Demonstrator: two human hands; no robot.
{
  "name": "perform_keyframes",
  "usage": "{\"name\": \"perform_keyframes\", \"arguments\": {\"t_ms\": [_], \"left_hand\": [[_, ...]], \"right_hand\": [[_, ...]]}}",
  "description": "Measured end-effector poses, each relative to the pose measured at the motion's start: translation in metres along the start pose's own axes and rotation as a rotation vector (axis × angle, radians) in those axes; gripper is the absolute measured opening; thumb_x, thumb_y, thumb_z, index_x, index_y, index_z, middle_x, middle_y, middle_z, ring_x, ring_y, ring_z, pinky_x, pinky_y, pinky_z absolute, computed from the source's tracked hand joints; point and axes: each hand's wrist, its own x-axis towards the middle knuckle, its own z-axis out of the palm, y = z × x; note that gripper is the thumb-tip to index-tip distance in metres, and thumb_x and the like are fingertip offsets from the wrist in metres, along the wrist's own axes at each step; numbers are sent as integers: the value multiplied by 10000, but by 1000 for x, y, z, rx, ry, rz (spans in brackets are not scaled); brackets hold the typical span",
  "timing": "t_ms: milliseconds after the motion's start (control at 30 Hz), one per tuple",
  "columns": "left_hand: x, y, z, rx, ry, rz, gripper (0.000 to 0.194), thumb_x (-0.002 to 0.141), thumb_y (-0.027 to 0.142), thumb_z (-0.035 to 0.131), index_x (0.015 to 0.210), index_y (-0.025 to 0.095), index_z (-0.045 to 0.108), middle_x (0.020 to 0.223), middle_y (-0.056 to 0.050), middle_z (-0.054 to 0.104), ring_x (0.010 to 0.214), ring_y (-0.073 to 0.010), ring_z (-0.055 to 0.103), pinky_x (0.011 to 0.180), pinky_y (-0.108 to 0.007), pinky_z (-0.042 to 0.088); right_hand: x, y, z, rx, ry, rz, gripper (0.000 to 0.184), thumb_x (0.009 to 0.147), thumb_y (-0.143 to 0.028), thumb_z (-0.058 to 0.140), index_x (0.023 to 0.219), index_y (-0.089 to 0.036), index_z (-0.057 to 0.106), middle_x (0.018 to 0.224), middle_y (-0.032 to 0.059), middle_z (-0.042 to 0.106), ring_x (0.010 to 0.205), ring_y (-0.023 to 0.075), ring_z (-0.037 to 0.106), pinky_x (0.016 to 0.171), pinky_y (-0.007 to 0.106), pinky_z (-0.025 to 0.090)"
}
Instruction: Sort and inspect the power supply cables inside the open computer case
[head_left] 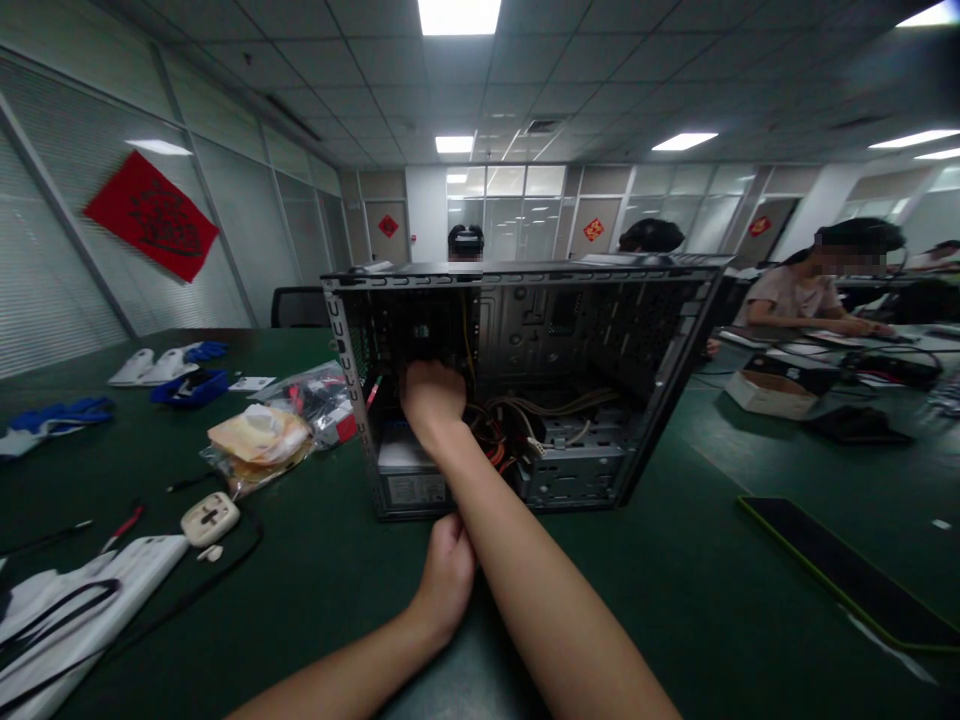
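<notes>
An open computer case point(574, 493) lies on the table in front of me, with its inside facing me. My right hand point(435, 398) reaches into the left part of the case, near a dark round part point(421, 330) that looks like a cooler. Its fingers are curled, and their tips disappear in the dark interior. Below it sits a silver power supply point(415, 488), with bundled cables point(499, 440) to its right. At the case's lower front edge, my left hand point(450, 570) is closed, partly covered by my right forearm. What either hand grips is hidden.
On the left lie plastic bags point(259, 440), a blue tray point(189, 390), gloves point(67, 413), a beige round device point(210, 519) and a white power strip point(127, 590). A dark mat point(847, 570) and an open box point(776, 390) are on the right. Other people point(802, 290) sit beyond.
</notes>
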Motion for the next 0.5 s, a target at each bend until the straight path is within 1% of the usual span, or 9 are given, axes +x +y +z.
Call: {"name": "perform_keyframes", "arguments": {"t_ms": [67,133,167,233,300,333,367,433,500], "left_hand": [[5,7,-2,-25,-29,11,346,761,471,668,813,130,658,693,-31,669,658,-176,586,576,-252,453],[10,14,-5,-64,-36,47,377,777,505,653,696,143,591,550,28,527,500,-99,438,463,-199,318],[13,18,-6,-90,-43,73,397,789,509,646,649,149,551,523,45,472,471,-79,377,445,-193,268],[18,27,-8,-164,-65,105,394,813,490,638,641,157,517,534,48,452,472,-71,345,447,-194,245],[22,38,-10,-259,-89,96,323,825,460,643,751,152,575,559,50,457,477,-74,343,450,-193,243],[24,44,-11,-307,-116,77,298,836,446,637,855,150,611,569,53,457,473,-73,334,451,-191,243],[26,49,-12,-348,-157,48,314,856,435,617,983,148,629,578,53,463,466,-71,325,453,-190,244],[29,59,-14,-418,-236,-13,388,911,419,545,1179,143,600,599,46,481,456,-67,314,465,-191,266],[32,67,-17,-489,-290,-61,393,953,389,481,1233,134,584,604,37,483,450,-66,311,467,-190,276]], "right_hand": [[-7,1,-6,5,12,-26,375,1022,-293,370,975,-142,710,914,159,729,843,256,709,700,320,513],[-20,7,-16,4,68,-117,322,1009,-300,410,987,-150,694,881,143,722,818,245,688,696,315,485],[-28,13,-22,1,126,-195,294,1000,-293,431,985,-149,687,874,136,717,822,241,672,706,319,466],[-50,33,-34,-3,281,-393,280,996,-269,434,949,-149,683,876,121,704,857,241,628,737,340,423],[-76,60,-46,19,381,-574,299,990,-256,440,842,-158,682,776,86,677,774,213,584,698,340,380],[-89,76,-49,32,390,-653,299,980,-248,458,793,-157,673,715,71,650,714,194,555,668,333,360],[-104,93,-50,41,382,-733,295,969,-241,478,753,-156,661,665,56,617,660,175,521,633,322,339],[-130,127,-46,53,348,-829,309,950,-222,509,666,-167,619,582,22,541,568,145,442,570,306,291],[-152,156,-34,53,296,-891,364,938,-217,531,576,-176,543,531,-3,484,505,125,384,531,304,241]]}}
